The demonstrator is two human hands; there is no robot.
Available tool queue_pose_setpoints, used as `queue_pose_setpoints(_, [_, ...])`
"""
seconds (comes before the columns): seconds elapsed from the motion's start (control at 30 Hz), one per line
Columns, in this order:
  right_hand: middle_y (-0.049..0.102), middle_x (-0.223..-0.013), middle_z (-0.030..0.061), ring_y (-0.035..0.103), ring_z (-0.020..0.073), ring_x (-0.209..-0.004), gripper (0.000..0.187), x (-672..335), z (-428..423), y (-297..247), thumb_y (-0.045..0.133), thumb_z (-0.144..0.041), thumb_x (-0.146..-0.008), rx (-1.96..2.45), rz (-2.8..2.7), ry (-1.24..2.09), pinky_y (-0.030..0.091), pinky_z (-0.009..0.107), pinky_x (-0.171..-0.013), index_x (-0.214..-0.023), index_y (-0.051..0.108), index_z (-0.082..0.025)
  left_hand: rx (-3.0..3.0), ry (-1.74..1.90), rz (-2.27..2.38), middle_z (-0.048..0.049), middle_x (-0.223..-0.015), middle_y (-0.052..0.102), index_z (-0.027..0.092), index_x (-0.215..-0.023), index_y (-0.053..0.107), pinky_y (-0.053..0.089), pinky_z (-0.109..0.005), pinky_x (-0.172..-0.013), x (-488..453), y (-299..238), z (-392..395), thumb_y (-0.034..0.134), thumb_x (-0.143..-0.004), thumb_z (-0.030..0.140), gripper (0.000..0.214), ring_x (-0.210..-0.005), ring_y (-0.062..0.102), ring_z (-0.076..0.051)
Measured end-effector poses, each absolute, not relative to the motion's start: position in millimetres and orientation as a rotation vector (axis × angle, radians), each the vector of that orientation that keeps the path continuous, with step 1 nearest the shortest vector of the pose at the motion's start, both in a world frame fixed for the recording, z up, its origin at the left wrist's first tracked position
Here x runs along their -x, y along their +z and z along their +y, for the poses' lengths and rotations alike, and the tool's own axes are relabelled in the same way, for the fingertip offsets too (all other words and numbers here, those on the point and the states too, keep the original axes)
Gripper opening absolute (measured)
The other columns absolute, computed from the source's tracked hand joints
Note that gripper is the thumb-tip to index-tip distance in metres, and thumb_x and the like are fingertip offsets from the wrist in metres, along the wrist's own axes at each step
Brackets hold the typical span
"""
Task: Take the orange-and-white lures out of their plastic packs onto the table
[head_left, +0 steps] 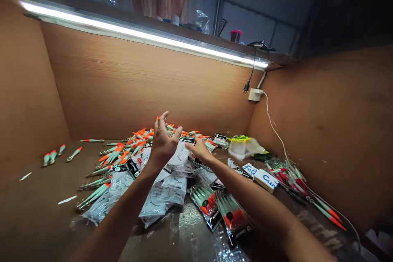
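My left hand [162, 141] is raised above a pile of clear plastic packets [166, 188], palm turned up, fingers spread and nothing in it. My right hand [199, 149] reaches lower and further in, fingers pressed down on a clear packet [181, 154] at the top of the pile. Behind both hands lies a heap of loose mint-green lures with orange tips [123, 155]. Two filled packets of lures [221, 208] lie under my right forearm.
Brown walls enclose the bench on three sides, with a lit tube lamp [138, 35] above. A clear plastic tub [242, 147], white labelled boxes [260, 176] and more lures [294, 180] sit at right. A white cable [276, 131] hangs from a wall socket. Stray lures [53, 155] lie far left.
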State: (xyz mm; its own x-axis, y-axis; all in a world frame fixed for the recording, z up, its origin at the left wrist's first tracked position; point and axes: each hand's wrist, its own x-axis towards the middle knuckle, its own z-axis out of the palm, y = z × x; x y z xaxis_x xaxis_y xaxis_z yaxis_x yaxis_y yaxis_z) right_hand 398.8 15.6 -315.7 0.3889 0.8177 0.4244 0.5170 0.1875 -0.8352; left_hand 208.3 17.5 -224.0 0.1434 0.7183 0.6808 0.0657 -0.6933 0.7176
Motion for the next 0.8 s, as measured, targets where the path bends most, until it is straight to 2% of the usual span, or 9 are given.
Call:
queue_pose_setpoints(0.1, [0.068, -0.077, 0.0013, 0.057, 0.0162, -0.072, 0.017, -453.1, -10.7, -316.7, 0.068, -0.036, -0.081, 1.68, -1.247, 0.214, 0.044, 0.026, -0.064, -0.079, 0.063, -0.019, -1.926, 1.563, 0.758, -0.0185, -0.147, 0.044, 0.023, -0.15, 0.041, 0.045, -0.054, -0.107, -206.4, -220.9, 13.4, 0.071, -0.083, 0.032, 0.074, -0.129, 0.054, -0.035])
queue_pose_setpoints(0.2, [0.065, -0.067, 0.0022, 0.058, 0.0157, -0.065, 0.03, -505.0, -24.3, -315.4, 0.056, -0.042, -0.089, 1.868, -1.286, 0.21, 0.044, 0.025, -0.061, -0.074, 0.063, -0.016, -1.951, 1.563, 0.762, -0.0182, -0.146, 0.044, 0.023, -0.149, 0.042, 0.045, -0.055, -0.107, -206.9, -221.6, 13.9, 0.07, -0.083, 0.032, 0.072, -0.128, 0.054, -0.035])
queue_pose_setpoints(0.3, [0.068, -0.071, 0.0052, 0.063, 0.0183, -0.071, 0.036, -534.0, -23.6, -322.2, 0.057, -0.045, -0.091, 2.052, -1.354, 0.148, 0.046, 0.025, -0.066, -0.074, 0.067, -0.015, -1.973, 1.566, 0.764, -0.0174, -0.144, 0.046, 0.023, -0.147, 0.044, 0.046, -0.055, -0.106, -208.1, -224.4, 15.5, 0.07, -0.083, 0.033, 0.069, -0.127, 0.055, -0.035])
queue_pose_setpoints(0.4, [0.073, -0.096, 0.0142, 0.066, 0.0256, -0.097, 0.029, -550.2, -19.1, -332.2, 0.051, -0.034, -0.095, 2.244, -1.343, -0.059, 0.047, 0.03, -0.081, -0.088, 0.072, -0.014, -2.003, 1.565, 0.773, -0.0164, -0.139, 0.048, 0.024, -0.146, 0.045, 0.047, -0.053, -0.103, -206.1, -224.8, 14.4, 0.069, -0.084, 0.032, 0.067, -0.125, 0.056, -0.034])
queue_pose_setpoints(0.47, [0.068, -0.115, 0.0204, 0.06, 0.0312, -0.116, 0.023, -559.8, -17.7, -339.2, 0.052, -0.022, -0.091, 2.365, -1.329, -0.195, 0.044, 0.036, -0.092, -0.102, 0.072, -0.013, -2.017, 1.579, 0.785, -0.0156, -0.137, 0.049, 0.025, -0.146, 0.045, 0.048, -0.051, -0.102, -202.9, -223.0, 13.0, 0.069, -0.084, 0.032, 0.067, -0.124, 0.056, -0.033])
queue_pose_setpoints(0.53, [0.063, -0.126, 0.0233, 0.054, 0.035, -0.124, 0.031, -568.5, -17.3, -346.6, 0.058, -0.015, -0.085, 2.466, -1.355, -0.278, 0.042, 0.041, -0.097, -0.114, 0.069, -0.013, -2.016, 1.597, 0.8, -0.0149, -0.136, 0.05, 0.025, -0.146, 0.045, 0.048, -0.051, -0.101, -199.7, -220.8, 12.3, 0.069, -0.084, 0.032, 0.067, -0.121, 0.057, -0.032])
queue_pose_setpoints(0.67, [0.059, -0.133, 0.0198, 0.056, 0.0321, -0.124, 0.054, -579.4, -13.7, -358.8, 0.062, -0.017, -0.084, 2.583, -1.48, -0.36, 0.043, 0.04, -0.099, -0.137, 0.054, -0.018, -2.003, 1.598, 0.809, -0.0154, -0.136, 0.05, 0.024, -0.146, 0.045, 0.048, -0.05, -0.101, -198.2, -219.4, 13.9, 0.068, -0.085, 0.035, 0.065, -0.122, 0.056, -0.032])
queue_pose_setpoints(0.73, [0.06, -0.133, 0.0188, 0.06, 0.0293, -0.12, 0.055, -582.3, -9.8, -360.6, 0.059, -0.019, -0.088, 2.618, -1.537, -0.385, 0.044, 0.038, -0.097, -0.142, 0.049, -0.019, -2.009, 1.578, 0.809, -0.0151, -0.137, 0.049, 0.025, -0.145, 0.046, 0.047, -0.05, -0.102, -199.5, -220.6, 14.7, 0.067, -0.086, 0.033, 0.064, -0.122, 0.056, -0.032])
queue_pose_setpoints(0.8, [0.061, -0.131, 0.0184, 0.063, 0.0273, -0.115, 0.049, -585.1, -5.4, -358.3, 0.053, -0.017, -0.091, 2.643, -1.586, -0.405, 0.046, 0.035, -0.093, -0.14, 0.05, -0.019, -2.011, 1.564, 0.81, -0.0148, -0.138, 0.048, 0.025, -0.145, 0.046, 0.047, -0.05, -0.102, -200.7, -221.8, 14.6, 0.067, -0.086, 0.03, 0.063, -0.122, 0.057, -0.031])
